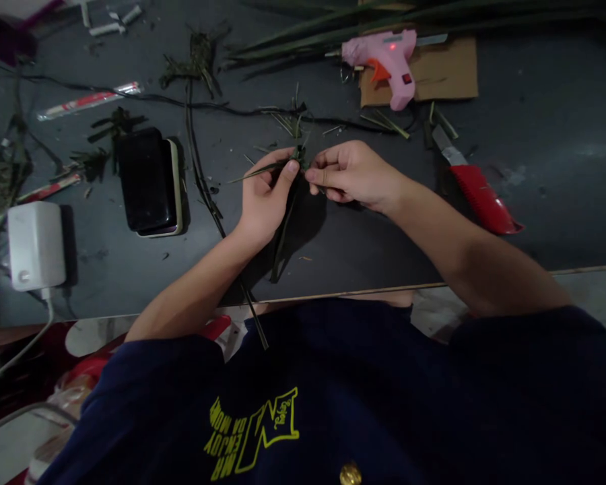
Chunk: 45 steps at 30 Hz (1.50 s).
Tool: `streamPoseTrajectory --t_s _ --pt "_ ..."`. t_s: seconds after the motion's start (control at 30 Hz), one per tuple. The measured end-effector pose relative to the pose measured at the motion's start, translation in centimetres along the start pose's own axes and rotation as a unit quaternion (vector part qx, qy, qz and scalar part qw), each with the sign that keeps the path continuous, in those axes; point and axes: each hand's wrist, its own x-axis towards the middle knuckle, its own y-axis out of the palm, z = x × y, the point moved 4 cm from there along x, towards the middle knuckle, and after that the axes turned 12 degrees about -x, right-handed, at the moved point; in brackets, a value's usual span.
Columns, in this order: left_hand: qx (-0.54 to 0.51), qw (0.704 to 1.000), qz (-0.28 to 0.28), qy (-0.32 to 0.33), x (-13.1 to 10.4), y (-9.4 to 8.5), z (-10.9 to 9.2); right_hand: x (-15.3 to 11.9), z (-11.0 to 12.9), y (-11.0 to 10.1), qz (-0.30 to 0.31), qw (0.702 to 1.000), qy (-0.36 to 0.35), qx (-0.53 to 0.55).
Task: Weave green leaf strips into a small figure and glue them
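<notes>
left hand: (262, 202) is gripping the green leaf bundle (299, 155) between thumb and fingers, probably steadying it while leaving its top exposed.
right hand: (361, 172) is closing its thumb and fingertips on the bundle's right side, seemingly for fine control; the exact contact is too small to tell.
leaf bundle: is sitting between both hands, above the tabletop (374, 249), nearer its front edge than the glue gun is, likely for a close view.
glue gun: (384, 54) is lying partly on the cardboard (452, 67), toward the tabletop's far side, its red light glowing; the card may be shielding the surface.
red-handled knife: (485, 199) is lying right of the hands, its handle pointing toward the front edge, perhaps for easy reach.
long strip: (202, 178) is hanging over the front edge, seemingly too long to fit.
</notes>
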Motion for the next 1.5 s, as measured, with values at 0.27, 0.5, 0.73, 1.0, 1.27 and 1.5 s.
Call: streamPoseTrajectory --t_s 0.27,0.5,0.73,1.0,1.27,1.5 --pt "-0.036 0.999 -0.020 -0.024 -0.2 0.4 0.0 0.0 0.0 -0.5 -0.004 0.998 -0.015 -0.061" --pt "-0.067 0.996 0.043 -0.041 0.4 0.7 0.3 0.4 -0.1 -1.9 -0.219 0.964 -0.150 0.001" --pt "-0.035 0.987 0.155 -0.034 -0.2 1.8 -1.2 -0.6 1.2 -2.3 -0.254 0.922 -0.252 -0.145" --pt "0.046 0.983 0.175 0.038 -0.5 2.1 -2.2 -1.5 1.6 -1.8 -0.296 0.903 -0.211 -0.229" --pt "-0.032 0.994 0.103 0.000 0.2 1.4 -1.5 -1.4 1.1 -2.5 -0.325 0.896 -0.283 -0.102" --pt "-0.047 0.995 0.087 0.008 0.5 0.9 -0.8 -1.2 1.1 -2.0 -0.249 0.867 -0.339 -0.268"
